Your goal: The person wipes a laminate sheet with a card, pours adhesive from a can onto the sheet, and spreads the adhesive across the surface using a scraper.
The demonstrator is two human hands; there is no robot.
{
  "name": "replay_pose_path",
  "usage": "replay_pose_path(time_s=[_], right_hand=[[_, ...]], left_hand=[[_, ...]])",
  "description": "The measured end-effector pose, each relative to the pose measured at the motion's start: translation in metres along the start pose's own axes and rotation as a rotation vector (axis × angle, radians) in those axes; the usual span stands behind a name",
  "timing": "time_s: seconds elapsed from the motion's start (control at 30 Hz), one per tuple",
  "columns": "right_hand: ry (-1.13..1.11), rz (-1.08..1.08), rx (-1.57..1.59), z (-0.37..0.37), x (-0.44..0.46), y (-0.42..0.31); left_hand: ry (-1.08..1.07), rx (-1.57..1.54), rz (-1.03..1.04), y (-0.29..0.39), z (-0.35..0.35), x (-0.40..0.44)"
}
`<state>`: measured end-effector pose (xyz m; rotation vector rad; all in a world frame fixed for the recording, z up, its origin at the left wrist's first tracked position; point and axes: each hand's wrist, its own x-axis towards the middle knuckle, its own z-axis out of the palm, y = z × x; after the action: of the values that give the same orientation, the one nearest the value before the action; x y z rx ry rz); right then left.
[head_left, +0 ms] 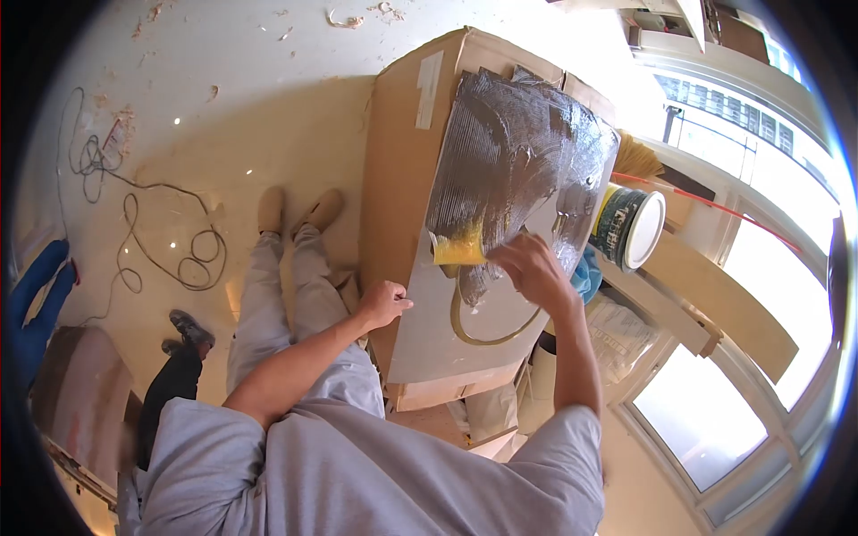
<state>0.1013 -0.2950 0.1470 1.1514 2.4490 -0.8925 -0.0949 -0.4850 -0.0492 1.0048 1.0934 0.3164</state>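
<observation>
My right hand (534, 271) is closed on a yellow notched spreader (459, 245), its edge touching dark, glossy adhesive (523, 143). Ridged adhesive covers the far part of a light grey board (420, 330), and a curved trail of it (487, 341) loops across the barer near part. The board lies on a large cardboard box (391, 170). Just off the box's left edge, my left hand (384, 305) hangs with its fingers curled in, and nothing shows in it.
A tub with a white lid (646, 230) stands right of the box, near a blue bag (585, 275) and wooden boards (724, 299). A cable (165, 188) winds over the floor at left, with shavings farther off. Other people's legs (40, 290) show at far left.
</observation>
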Motion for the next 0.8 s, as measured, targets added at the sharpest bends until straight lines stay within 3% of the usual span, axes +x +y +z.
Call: replay_pose_path(time_s=[0.13, 0.2, 0.27, 0.37, 0.53, 0.57, 0.63, 0.8], right_hand=[[0.354, 0.302, 0.126, 0.005, -0.044, 0.034], [0.263, 0.580, 0.227, -0.013, -0.027, 0.069], [0.342, 0.636, 0.336, -0.032, 0.004, 0.081], [0.468, 0.448, 0.100, -0.021, -0.021, 0.068], [0.806, 0.473, 0.120, 0.060, -0.088, 0.006], [0.726, 0.585, 0.024, 0.079, -0.092, -0.009], [0.625, 0.506, 0.042, 0.116, -0.101, -0.017], [0.655, 0.552, 0.096, 0.036, -0.087, -0.006]], left_hand=[[0.027, -0.053, -0.004, -0.003, 0.004, -0.002], [0.037, -0.055, -0.008, -0.003, 0.006, -0.002], [0.023, -0.035, -0.009, 0.004, 0.001, -0.004], [0.053, -0.068, -0.035, 0.003, -0.001, -0.002], [-0.013, -0.021, -0.026, 0.007, -0.008, 0.005], [-0.028, 0.010, -0.023, 0.009, -0.011, 0.005], [-0.043, 0.038, -0.020, 0.009, -0.012, 0.001], [0.012, 0.030, -0.021, 0.008, -0.011, 0.002]])
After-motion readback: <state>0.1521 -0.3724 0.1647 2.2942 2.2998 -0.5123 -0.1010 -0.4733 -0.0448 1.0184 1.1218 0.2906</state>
